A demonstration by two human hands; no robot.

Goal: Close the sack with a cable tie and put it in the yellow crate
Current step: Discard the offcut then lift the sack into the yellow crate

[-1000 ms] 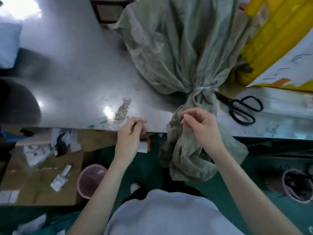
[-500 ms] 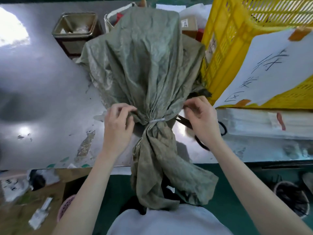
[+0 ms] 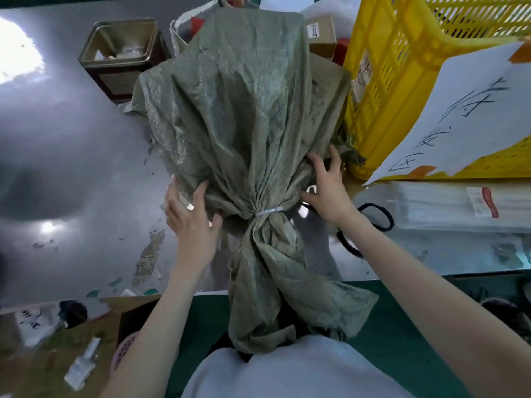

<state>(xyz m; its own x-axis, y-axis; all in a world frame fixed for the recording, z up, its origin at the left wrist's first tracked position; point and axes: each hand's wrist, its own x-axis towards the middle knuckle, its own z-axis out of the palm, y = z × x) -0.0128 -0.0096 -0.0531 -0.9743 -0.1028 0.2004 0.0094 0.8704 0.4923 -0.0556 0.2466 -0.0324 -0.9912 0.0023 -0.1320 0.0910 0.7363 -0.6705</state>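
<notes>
Steel bench (image 3: 71,168) carried the sack (image 3: 244,110), cable tie (image 3: 268,211) cinched. Both hands had moved from the neck: left hand (image 3: 191,225) and right hand (image 3: 329,188), fingers spread, pressed its flanks; yellow crate (image 3: 402,67) at two o'clock awaited.

sack (image 3: 244,110) tied, on table | left hand (image 3: 191,222), right hand (image 3: 327,182) flank it

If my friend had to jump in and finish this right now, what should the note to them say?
Left hand: open, fingers spread against the sack's left side.
Right hand: open, fingers spread on its right side.
The green sack lies on the metal table, its neck cinched by a white cable tie. The yellow crate stands just right of it.
Done: the tie is on.
Left: get a firm grip, lift the sack and put it in the crate.
</notes>
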